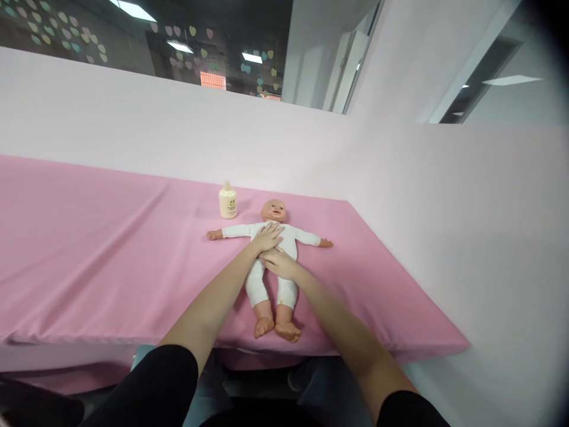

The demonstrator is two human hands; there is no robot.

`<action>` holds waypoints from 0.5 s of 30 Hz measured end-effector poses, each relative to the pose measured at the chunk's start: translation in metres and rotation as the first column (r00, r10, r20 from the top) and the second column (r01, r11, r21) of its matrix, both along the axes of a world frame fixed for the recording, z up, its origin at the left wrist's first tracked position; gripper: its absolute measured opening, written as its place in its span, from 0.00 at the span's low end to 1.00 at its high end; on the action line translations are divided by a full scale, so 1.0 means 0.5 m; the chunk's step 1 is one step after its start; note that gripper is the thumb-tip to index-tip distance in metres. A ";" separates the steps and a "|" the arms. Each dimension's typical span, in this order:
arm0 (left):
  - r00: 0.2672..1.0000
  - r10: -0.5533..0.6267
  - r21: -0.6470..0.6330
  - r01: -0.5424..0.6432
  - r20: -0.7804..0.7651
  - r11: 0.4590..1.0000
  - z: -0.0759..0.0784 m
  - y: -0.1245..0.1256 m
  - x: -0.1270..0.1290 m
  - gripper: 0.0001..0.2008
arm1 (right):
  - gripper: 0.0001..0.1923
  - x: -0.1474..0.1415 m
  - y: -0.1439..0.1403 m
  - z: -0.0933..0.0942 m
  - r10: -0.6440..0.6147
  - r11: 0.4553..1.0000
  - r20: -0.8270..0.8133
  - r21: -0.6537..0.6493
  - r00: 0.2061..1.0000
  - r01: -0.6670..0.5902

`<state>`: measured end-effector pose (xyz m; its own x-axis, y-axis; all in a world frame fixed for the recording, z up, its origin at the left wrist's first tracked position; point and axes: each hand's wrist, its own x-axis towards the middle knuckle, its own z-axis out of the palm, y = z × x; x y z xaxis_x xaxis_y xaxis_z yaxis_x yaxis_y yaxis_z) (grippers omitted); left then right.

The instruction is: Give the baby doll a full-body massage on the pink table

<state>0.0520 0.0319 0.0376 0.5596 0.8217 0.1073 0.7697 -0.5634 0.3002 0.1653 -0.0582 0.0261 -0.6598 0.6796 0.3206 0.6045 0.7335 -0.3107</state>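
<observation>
Standing upright on the pink cloth-covered table, a small cream plastic bottle sits just beside the head of the baby doll in a white bodysuit, which lies face up near the table's front edge. My left hand rests flat and open on the doll's chest, gripping nothing. My right hand lies open-palmed on its belly, just below and touching the left.

cream bottle upright, centre of frame | pink cloth over the desk, lower left to lower right | pale pink wall behind | dark window with heart stickers, upper left
</observation>
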 end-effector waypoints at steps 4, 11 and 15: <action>0.999 0.047 -0.014 -0.047 -0.011 0.999 -0.011 -0.011 -0.007 0.29 | 0.17 0.009 -0.002 -0.012 -0.022 1.000 -0.035 -0.019 0.999 0.021; 0.993 0.115 -0.046 -0.115 -0.019 0.992 -0.008 -0.023 -0.008 0.29 | 0.17 0.007 0.003 -0.017 -0.039 0.999 -0.032 -0.011 0.999 0.039; 0.992 0.121 -0.028 -0.122 -0.033 0.992 -0.005 -0.025 -0.007 0.29 | 0.17 0.009 0.009 -0.021 -0.033 0.999 -0.041 -0.012 0.999 0.033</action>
